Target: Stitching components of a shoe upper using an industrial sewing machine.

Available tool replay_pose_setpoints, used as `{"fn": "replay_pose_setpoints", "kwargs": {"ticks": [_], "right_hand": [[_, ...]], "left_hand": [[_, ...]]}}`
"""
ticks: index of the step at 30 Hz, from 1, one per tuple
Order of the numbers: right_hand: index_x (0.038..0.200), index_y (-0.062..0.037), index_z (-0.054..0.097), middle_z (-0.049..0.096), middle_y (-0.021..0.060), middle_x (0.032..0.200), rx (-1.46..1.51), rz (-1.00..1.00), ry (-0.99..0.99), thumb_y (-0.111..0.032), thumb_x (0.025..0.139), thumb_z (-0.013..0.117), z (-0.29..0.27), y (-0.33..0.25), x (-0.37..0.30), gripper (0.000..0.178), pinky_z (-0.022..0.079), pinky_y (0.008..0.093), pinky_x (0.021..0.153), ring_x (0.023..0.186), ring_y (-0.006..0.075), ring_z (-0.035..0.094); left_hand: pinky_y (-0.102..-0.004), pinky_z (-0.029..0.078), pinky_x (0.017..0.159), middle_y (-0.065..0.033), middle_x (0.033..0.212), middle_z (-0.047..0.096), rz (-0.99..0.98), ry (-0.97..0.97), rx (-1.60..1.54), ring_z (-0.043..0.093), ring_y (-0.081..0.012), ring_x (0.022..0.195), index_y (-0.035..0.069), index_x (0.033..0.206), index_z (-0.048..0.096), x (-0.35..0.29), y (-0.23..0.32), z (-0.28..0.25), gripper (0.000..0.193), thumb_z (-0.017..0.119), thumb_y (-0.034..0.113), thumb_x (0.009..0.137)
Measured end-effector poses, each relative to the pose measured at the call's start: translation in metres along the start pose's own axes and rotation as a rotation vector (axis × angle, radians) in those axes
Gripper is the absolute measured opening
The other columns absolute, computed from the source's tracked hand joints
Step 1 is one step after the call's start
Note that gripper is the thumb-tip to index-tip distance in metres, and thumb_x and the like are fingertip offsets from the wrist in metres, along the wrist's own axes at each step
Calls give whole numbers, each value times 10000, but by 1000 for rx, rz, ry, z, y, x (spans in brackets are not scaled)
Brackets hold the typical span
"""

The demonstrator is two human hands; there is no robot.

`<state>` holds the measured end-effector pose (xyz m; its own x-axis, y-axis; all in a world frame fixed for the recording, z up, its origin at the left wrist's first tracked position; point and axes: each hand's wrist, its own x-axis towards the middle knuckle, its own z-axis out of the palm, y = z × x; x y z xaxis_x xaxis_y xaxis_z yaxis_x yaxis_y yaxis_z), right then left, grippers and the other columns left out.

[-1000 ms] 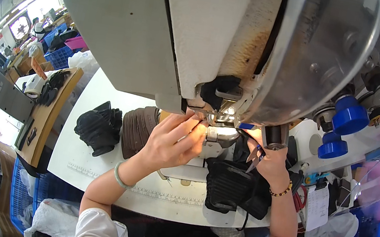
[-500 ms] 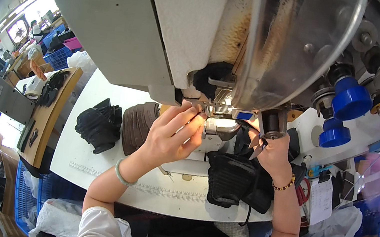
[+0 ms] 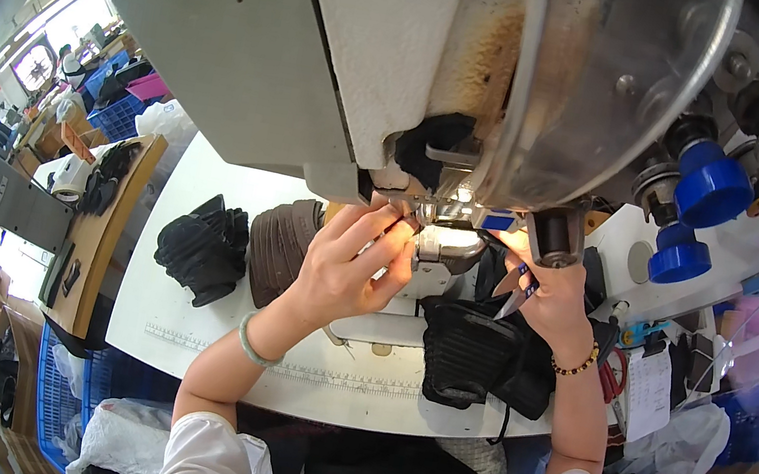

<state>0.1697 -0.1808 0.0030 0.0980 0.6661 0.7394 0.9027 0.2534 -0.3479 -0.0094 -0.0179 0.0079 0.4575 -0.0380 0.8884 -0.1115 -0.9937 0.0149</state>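
My left hand (image 3: pixel 350 262) is at the lit needle area of a large grey sewing machine (image 3: pixel 222 37). Its thumb and fingers pinch together there, and whatever they hold is hidden. Right of the small metal sewing arm (image 3: pixel 449 247), my right hand (image 3: pixel 553 303) grips thread snips (image 3: pixel 512 304), the blades pointing down and toward me. Its fingertips reach behind the machine parts, beside dark material. Below the right hand lie ribbed black fabric pieces (image 3: pixel 465 354). To the left of my left hand are a brown ribbed stack (image 3: pixel 280 245) and a bunched black stack (image 3: pixel 202 252).
A printed ruler scale (image 3: pixel 354 383) runs along the white tabletop (image 3: pixel 271 389). Blue knobs (image 3: pixel 714 184) stick out at the machine's right. Red-handled scissors (image 3: pixel 617 375) and a paper sheet (image 3: pixel 646 396) are at the right edge. A blue crate (image 3: pixel 57 394) stands lower left.
The whole view has shifted slightly to the right. Both hands keep nearly the same places at the machine; the snips in my right hand have turned a little and show more blade.
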Motion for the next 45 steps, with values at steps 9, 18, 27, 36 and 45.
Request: {"fn": "replay_pose_setpoints", "kwargs": {"ticks": [9, 18, 27, 36, 45], "right_hand": [[1197, -95, 620, 586, 100, 1152, 49, -23, 28, 75, 743, 583, -4, -10, 4, 486, 457, 363, 885, 1048, 288, 558], [1063, 0, 649, 625, 127, 1016, 226, 478, 123, -37, 856, 569, -38, 13, 15, 225, 478, 334, 806, 833, 300, 600], [919, 60, 657, 638, 246, 1048, -722, 725, -361, -68, 833, 551, -16, 146, 44, 187, 536, 440, 817, 906, 380, 652], [1065, 13, 539, 566, 181, 1044, -915, 413, 79, -27, 802, 563, -53, 54, 23, 267, 544, 403, 683, 828, 331, 640], [1097, 33, 634, 584, 174, 966, -593, -32, 449, -87, 652, 706, -59, -66, -74, 466, 490, 380, 710, 839, 316, 586]], "left_hand": [[-366, 535, 727, -153, 962, 615, 18, 2, 28, 633, -338, 882, -21, 925, 639, -2, -2, 1, 244, 688, -30, 686], [-371, 529, 763, -179, 981, 621, 7, 0, -10, 630, -348, 906, -54, 938, 624, -3, -4, 4, 215, 636, -63, 724], [-362, 518, 829, -175, 1034, 623, -34, -2, -5, 631, -330, 967, -45, 975, 624, 0, 3, 8, 200, 621, -62, 776], [-363, 519, 783, -163, 977, 627, 1, -31, 125, 630, -317, 940, -22, 993, 640, -6, 28, -7, 241, 640, -62, 755], [-357, 455, 939, -165, 1147, 612, -1108, -958, -1767, 597, -268, 1046, -33, 1259, 542, -33, 83, 2, 794, 195, 612, 952]]}}
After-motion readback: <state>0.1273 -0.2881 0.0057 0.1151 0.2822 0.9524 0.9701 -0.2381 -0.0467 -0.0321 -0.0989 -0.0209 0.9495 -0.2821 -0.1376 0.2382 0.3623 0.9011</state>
